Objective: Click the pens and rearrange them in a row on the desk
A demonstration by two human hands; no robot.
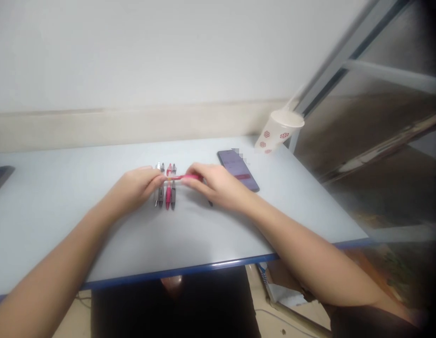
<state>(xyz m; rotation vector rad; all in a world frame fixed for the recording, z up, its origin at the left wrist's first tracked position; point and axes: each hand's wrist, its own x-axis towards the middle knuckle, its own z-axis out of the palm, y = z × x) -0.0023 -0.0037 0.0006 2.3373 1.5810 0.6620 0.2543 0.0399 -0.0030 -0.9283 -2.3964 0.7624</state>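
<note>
A red pen (175, 178) is held level between my two hands, above a row of pens on the table. My left hand (140, 182) pinches its left end, while my right hand (213, 185) grips the right end. Under it lie several pens side by side: a pink-red pen (168, 199), a grey-black pen (173, 197), and darker and whitish ones partly covered by my left fingers. The dark tip of another object (210, 203) shows beneath my right hand; the rest of it is hidden.
A phone (244, 176) with a lit screen lies right of my right hand. Behind it stands a white paper cup (279, 131) with red patterns and a straw. A dark flat device (1, 177) sits at the left edge. The table (140, 249) has a blue front edge.
</note>
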